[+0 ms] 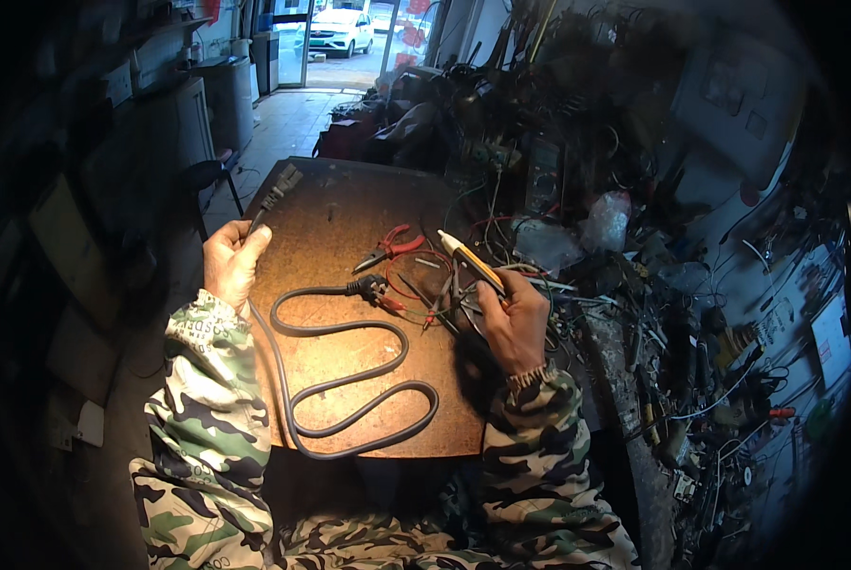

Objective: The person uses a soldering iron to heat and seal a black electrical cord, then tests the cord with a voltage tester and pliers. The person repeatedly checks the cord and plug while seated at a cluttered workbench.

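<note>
My left hand [232,263] grips a grey power cord [401,347] just below its dark connector [281,187], which points up and away over the table's far left corner. From there the cord drops along the table's left side and winds in loops across the top. It ends at a black plug [368,286] near the middle. My right hand [516,318] is closed on a slim pen-like tool [471,259], yellow and black with a pale tip, tilted up to the left. Between my hands lie red-handled pliers [387,249], jaws toward the left.
The brown wooden table [340,204] is lit from above. Red and green test leads with clips [394,306] tangle by the plug. A multimeter [542,171] and clear plastic bags [577,233] sit beyond my right hand. Cluttered parts fill the right side; a stool [202,176] stands left.
</note>
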The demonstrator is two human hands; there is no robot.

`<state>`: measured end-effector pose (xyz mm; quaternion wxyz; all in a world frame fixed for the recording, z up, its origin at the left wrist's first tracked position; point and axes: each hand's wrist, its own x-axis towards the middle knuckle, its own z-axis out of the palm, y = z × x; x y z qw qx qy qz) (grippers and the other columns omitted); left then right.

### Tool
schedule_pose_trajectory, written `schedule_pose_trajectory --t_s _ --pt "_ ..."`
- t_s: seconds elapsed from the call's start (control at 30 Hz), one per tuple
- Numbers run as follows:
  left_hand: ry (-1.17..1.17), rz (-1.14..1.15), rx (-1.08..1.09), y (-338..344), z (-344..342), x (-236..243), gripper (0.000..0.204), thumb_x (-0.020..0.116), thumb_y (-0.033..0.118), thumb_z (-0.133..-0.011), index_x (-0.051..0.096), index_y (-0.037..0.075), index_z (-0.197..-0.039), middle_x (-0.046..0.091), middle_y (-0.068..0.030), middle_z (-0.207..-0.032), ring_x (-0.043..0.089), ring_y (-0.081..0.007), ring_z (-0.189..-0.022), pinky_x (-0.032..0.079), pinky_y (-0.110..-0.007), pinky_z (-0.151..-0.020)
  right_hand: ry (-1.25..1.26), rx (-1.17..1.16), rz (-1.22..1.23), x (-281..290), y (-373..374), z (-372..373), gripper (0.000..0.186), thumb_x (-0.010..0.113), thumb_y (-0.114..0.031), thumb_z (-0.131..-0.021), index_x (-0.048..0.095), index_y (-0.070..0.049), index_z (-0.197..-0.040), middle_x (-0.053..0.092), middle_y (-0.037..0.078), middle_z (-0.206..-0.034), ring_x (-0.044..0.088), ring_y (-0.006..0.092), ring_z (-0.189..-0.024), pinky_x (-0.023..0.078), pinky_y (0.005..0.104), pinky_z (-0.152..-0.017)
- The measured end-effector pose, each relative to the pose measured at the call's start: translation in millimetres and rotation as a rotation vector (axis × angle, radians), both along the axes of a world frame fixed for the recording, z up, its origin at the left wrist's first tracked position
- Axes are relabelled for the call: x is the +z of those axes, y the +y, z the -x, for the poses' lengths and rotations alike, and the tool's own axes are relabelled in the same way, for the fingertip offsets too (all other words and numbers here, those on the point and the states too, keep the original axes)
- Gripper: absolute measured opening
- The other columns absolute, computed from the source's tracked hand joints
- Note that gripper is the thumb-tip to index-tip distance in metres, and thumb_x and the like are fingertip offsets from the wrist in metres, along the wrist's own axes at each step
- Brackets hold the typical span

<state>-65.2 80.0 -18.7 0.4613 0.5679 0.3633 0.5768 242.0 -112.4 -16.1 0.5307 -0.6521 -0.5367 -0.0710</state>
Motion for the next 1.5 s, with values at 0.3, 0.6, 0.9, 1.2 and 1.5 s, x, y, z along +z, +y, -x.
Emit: schedule_pose_trajectory --t_s 0.3,0.6,0.9,1.2,1.5 --pt "-0.028 -0.087 -0.054 -2.7 -11.8 -0.6 0.017 0.072 0.011 -0.089 0.066 -0.002 -0.098 0.063 0.0011 -0.082 0.054 -0.0044 -0.072 0.044 -0.022 -0.067 -0.278 0.19 0.886 94.3 51.1 -106.1 0.039 0.067 -0.032 -0.085 0.072 0.004 -0.1 0.072 0.022 -0.086 0.071 0.0332 -0.084 0.053 0.041 -0.077" --pt "-0.028 -0.024 -0.038 -13.5 -8.4 10.3 0.015 0.072 0.008 -0.089 0.065 -0.003 -0.097 0.061 0.0032 -0.079 0.051 -0.0027 -0.068 0.041 -0.02 -0.063 -0.271 -0.419 0.532 50.0 194.6 -131.3 0.041 0.066 -0.035 -0.088 0.067 0.004 -0.1 0.069 0.028 -0.097 0.066 0.0449 -0.098 0.054 0.0499 -0.085" --pt "-0.015 -0.065 -0.051 -8.1 -11.2 1.5 0.023 0.072 0.015 -0.089 0.065 -0.004 -0.099 0.061 0.0025 -0.077 0.051 -0.0028 -0.066 0.04 -0.02 -0.059 -0.409 -0.491 0.504 59.8 165.7 -155.4 0.046 0.061 -0.04 -0.089 0.067 0.003 -0.102 0.068 0.029 -0.101 0.065 0.0466 -0.099 0.053 0.0525 -0.085" --pt "-0.055 0.008 -0.127 -7.9 2.3 6.3 0.027 0.075 0.026 -0.09 0.07 0.0 -0.097 0.055 0.0061 -0.072 0.043 -0.0018 -0.059 0.035 -0.02 -0.053 -0.111 0.208 0.254 94.1 45.4 -16.2 0.031 0.07 -0.024 -0.091 0.068 0.006 -0.082 0.06 0.007 -0.06 0.053 0.0068 -0.059 0.043 0.0255 -0.054" --pt "0.0 0.007 -0.175 -4.6 -10.9 3.2 0.026 0.066 0.03 -0.097 0.067 0.004 -0.096 0.049 0.0064 -0.064 0.035 -0.0002 -0.046 0.024 -0.018 -0.04 -0.347 0.062 -0.004 2.9 38.6 37.9 0.019 0.07 -0.009 -0.087 0.06 0.0 -0.074 0.061 0.017 -0.07 0.063 0.0348 -0.061 0.048 0.0406 -0.054"
